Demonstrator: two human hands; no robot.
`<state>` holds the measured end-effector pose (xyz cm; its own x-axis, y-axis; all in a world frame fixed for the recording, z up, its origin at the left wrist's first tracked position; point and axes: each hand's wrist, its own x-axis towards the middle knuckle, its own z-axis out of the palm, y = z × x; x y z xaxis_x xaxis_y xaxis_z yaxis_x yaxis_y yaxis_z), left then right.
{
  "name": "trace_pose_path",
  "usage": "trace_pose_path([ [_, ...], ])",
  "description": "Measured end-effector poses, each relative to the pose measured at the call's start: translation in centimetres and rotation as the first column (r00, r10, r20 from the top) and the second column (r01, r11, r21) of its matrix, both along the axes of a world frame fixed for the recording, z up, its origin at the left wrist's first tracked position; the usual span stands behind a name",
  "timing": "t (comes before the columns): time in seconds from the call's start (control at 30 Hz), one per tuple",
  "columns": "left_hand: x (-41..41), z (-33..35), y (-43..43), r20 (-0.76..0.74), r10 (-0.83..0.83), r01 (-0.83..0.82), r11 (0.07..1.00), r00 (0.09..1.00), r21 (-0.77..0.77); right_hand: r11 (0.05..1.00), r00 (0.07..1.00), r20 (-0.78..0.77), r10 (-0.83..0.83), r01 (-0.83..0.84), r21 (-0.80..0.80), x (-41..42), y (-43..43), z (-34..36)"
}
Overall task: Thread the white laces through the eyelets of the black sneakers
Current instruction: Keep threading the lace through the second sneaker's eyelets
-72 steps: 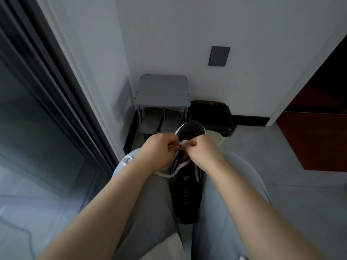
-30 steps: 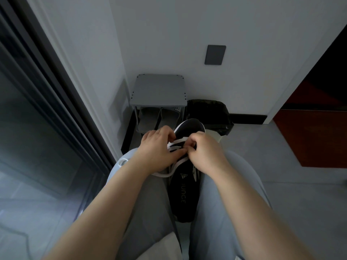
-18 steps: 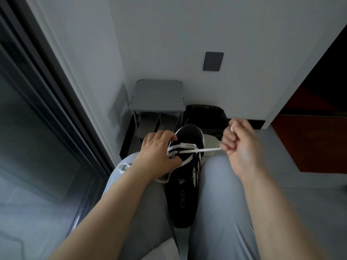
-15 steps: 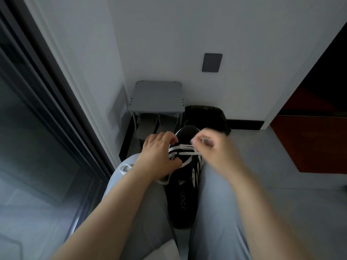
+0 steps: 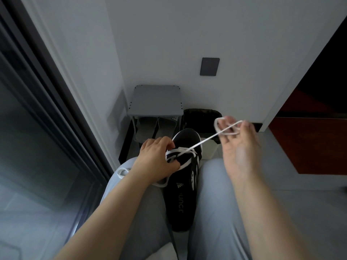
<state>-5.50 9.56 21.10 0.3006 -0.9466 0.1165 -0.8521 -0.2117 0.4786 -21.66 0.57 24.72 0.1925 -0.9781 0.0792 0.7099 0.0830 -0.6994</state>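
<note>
sneaker: the black sneaker [image 5: 183,194] sits wedged between my thighs, its toe end pointing away from me.
lace: the white lace [image 5: 204,140] runs taut from the eyelets near the sneaker's toe end, up and to the right of the sneaker.
left hand: my left hand [image 5: 155,162] grips the sneaker's laced part, fingers curled over it and thumb beneath.
right hand: my right hand [image 5: 238,147], above and right of the sneaker, is blurred. its fingers are half curled with the lace's free end looped round them.
step: i judge i am drawing slack through an eyelet.
doing it well: pull in line with the eyelet, pin the sneaker down with my left hand, and stop once the crossing lies flat.
risk: the loop could snag on my fingers, so i should unwind it before finding the tip.
unknown: i cannot tell which eyelet comes next.
</note>
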Motion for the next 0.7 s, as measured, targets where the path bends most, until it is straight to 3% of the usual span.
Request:
trace_pose_path([
  [0.03, 0.0, 0.0, -0.1, 0.001, -0.005, 0.005, 1.0, 1.0, 0.013, 0.998, 0.997, -0.018, 0.07, -0.07, 0.008, 0.1, 0.3, 0.0],
  [0.1, -0.1, 0.1, -0.2, 0.004, -0.009, 0.009, 0.999, 1.0, 0.045, 0.983, 0.92, -0.383, 0.079, -0.136, -0.123, 0.5, 1.0, -0.4],
  [0.13, -0.1, 0.1, -0.2, 0.01, -0.004, 0.003, 0.999, 1.0, 0.053, 0.945, 0.758, -0.652, -0.01, -0.206, -0.254, 0.6, 1.2, -0.7],
  [0.17, -0.2, 0.0, -0.3, 0.02, 0.007, -0.008, 0.999, 1.0, 0.051, 0.871, 0.501, -0.85, -0.163, -0.331, -0.363, 0.8, 1.4, -1.0],
  [0.2, -0.3, 0.0, -0.4, 0.027, 0.019, -0.02, 0.999, 0.999, 0.04, 0.783, 0.224, -0.922, -0.315, -0.489, -0.386, 1.0, 1.6, -1.3],
  [0.23, -0.4, 0.0, -0.4, 0.026, 0.028, -0.029, 0.999, 0.999, 0.031, 0.707, 0.02, -0.904, -0.428, -0.615, -0.348, 1.4, 2.0, -1.5],
  [0.27, -0.5, -0.1, -0.4, 0.02, 0.032, -0.032, 0.999, 0.999, 0.026, 0.672, -0.089, -0.868, -0.488, -0.674, -0.308, 1.8, 2.3, -1.5],
  [0.33, -0.5, -0.1, -0.3, 0.018, 0.025, -0.025, 1.0, 1.0, 0.016, 0.7, -0.154, -0.854, -0.497, -0.653, -0.29, 2.5, 2.5, -1.3],
  [0.4, -0.4, -0.1, -0.3, 0.025, 0.018, -0.018, 1.0, 1.0, 0.005, 0.73, -0.158, -0.869, -0.468, -0.623, -0.28, 2.8, 2.2, -1.4],
  [0.47, -0.3, -0.1, -0.2, 0.024, 0.017, -0.017, 1.0, 1.0, 0.003, 0.736, -0.064, -0.898, -0.436, -0.599, -0.315, 2.9, 1.9, -1.8],
  [0.53, -0.1, 0.0, -0.1, 0.01, 0.019, -0.019, 1.0, 1.0, 0.006, 0.765, 0.15, -0.876, -0.459, -0.436, -0.475, 2.5, 1.8, -1.9],
  [0.6, 0.1, 0.0, 0.0, 0.0, 0.018, -0.018, 1.0, 1.0, 0.013, 0.82, 0.342, -0.786, -0.515, -0.071, -0.569, 1.7, 1.1, -1.7],
  [0.67, 0.1, 0.1, 0.1, -0.001, 0.013, -0.013, 1.0, 1.0, 0.015, 0.872, 0.557, -0.673, -0.487, 0.261, -0.414, 0.7, 0.0, -1.2],
  [0.7, 0.1, 0.1, 0.1, -0.003, 0.014, -0.013, 1.0, 1.0, 0.015, 0.898, 0.676, -0.591, -0.439, 0.335, -0.285, 0.2, -0.4, -1.0],
])
